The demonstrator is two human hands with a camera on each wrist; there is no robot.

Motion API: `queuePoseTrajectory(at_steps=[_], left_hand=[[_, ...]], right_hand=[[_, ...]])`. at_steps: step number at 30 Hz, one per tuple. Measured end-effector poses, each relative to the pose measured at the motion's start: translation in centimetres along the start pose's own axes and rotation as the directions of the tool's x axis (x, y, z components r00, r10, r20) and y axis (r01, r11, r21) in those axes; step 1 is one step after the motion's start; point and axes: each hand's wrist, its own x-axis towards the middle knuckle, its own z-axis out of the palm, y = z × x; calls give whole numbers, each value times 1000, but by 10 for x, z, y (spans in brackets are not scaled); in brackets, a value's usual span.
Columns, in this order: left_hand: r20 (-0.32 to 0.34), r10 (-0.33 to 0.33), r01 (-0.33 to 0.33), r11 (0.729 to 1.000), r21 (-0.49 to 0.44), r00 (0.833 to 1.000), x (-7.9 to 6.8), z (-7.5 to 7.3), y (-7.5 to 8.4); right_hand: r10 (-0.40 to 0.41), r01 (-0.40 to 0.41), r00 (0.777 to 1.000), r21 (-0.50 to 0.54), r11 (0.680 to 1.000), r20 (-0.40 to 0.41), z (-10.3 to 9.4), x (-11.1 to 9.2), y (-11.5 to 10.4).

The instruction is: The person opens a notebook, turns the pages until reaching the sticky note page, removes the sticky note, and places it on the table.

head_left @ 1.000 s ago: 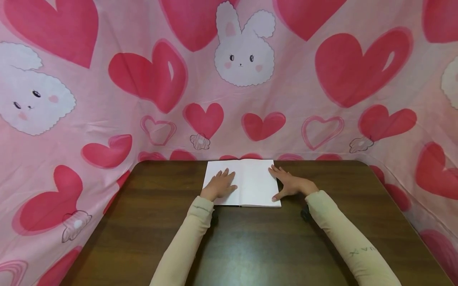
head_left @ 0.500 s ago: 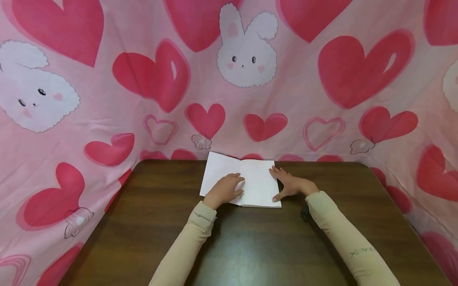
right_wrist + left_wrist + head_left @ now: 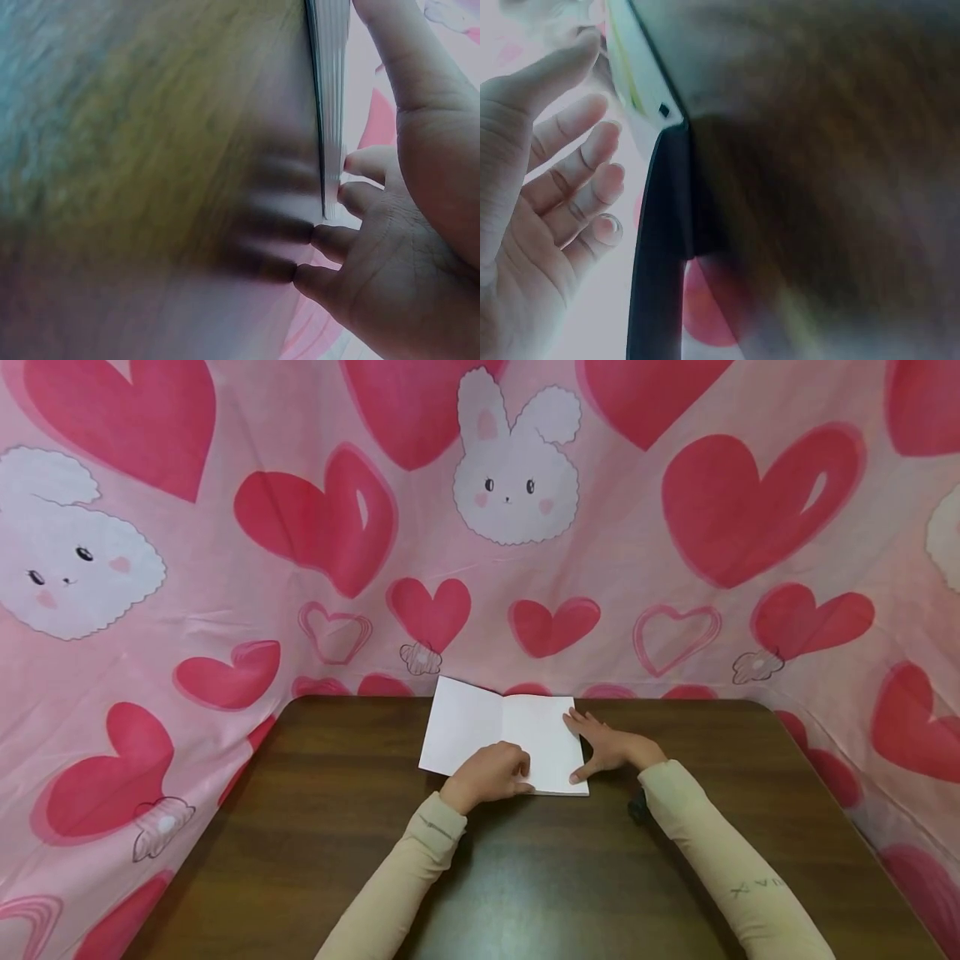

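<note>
Open white book [image 3: 542, 735] btwn hands, L side tilted up beyond L hand [image 3: 491, 773]; its fingers bent at near edge, can't tell if pinching pages. R hand [image 3: 609, 747] spread wide, touching R edge.

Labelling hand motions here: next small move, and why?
Probably pinch the right page at its near edge with the left-hand grip and lift it slightly. That grip is curled at that edge, while the right-hand grip is spread at the outer edge, so it could steady things. Whether a leaf is already pinched, I can't tell.
</note>
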Motion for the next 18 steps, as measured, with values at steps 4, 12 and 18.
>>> queuePoseTrajectory(at_steps=[4,12,18], left_hand=[[15,2,-2,1000,-1,1000,3,3,2],[24,-18,20,998,-61,1000,3,2,0],[20,-34,36,996,-83,999,1,-3,-1]], right_hand=[[0,0,1000,-2,1000,-5,1,1,1],[-12,12,1000,5,1000,-5,2,0,1],[-28,28,1000,30,999,-7,1,-2,1]])
